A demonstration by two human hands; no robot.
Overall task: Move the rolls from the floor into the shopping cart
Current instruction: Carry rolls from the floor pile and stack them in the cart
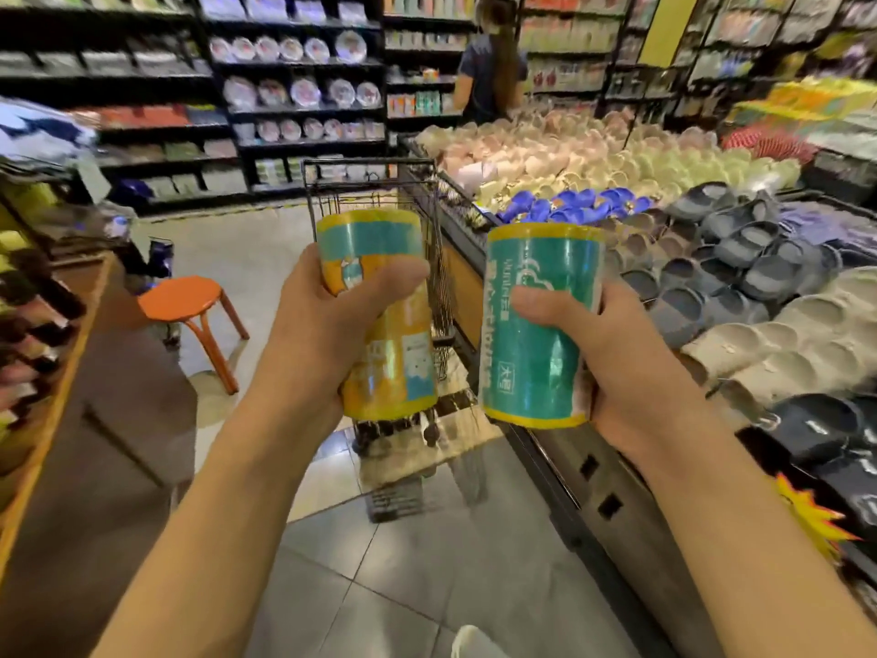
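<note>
two rolls, one gripped per hand: l hand (327, 315) w/ yellow roll (379, 315), r hand (612, 353) w/ teal roll (536, 325)

Two bare forearms rise from the lower corners of the frame toward its centre. No sleeve, watch, band or ring shows on either arm. The left hand (332, 320) and right hand (612, 358) are ungloved, with short, plain nails on the visible thumbs. A pale shoe tip (474, 643) shows at the bottom edge.
</note>
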